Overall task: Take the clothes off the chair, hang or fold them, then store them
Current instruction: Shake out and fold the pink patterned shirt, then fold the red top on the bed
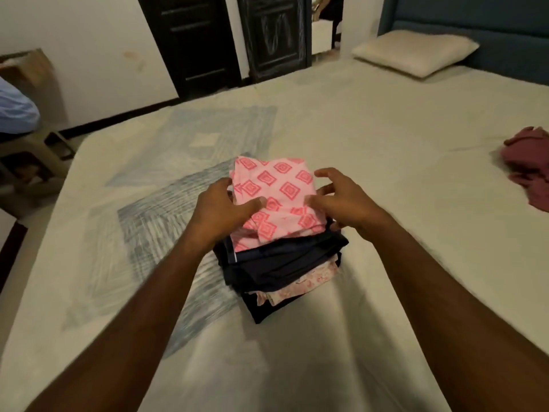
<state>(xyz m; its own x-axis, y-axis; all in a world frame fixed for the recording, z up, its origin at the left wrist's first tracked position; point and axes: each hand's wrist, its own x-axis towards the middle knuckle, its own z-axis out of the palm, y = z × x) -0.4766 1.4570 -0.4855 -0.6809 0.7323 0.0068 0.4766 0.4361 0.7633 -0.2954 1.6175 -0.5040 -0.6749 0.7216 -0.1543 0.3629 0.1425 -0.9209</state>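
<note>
A stack of folded clothes (pixel 282 263) lies on the bed (pixel 386 129), in the middle of the view. Its top piece is a pink garment with red diamond patterns (pixel 279 185); below it are dark navy pieces and a pale floral one. My left hand (pixel 219 212) holds the pink garment's left edge, thumb on top and fingers round the side. At the garment's right edge is my right hand (pixel 341 200), fingers spread and loosely bent, thumb touching the cloth. At far left, a plastic chair (pixel 26 156) bears a light blue garment (pixel 15 111).
A crumpled maroon garment (pixel 528 168) lies at the bed's right edge. A pillow (pixel 416 50) rests against the blue headboard at the back right. Dark wardrobe doors (pixel 193 40) stand along the far wall. A dark floor strip runs beside the bed on the left.
</note>
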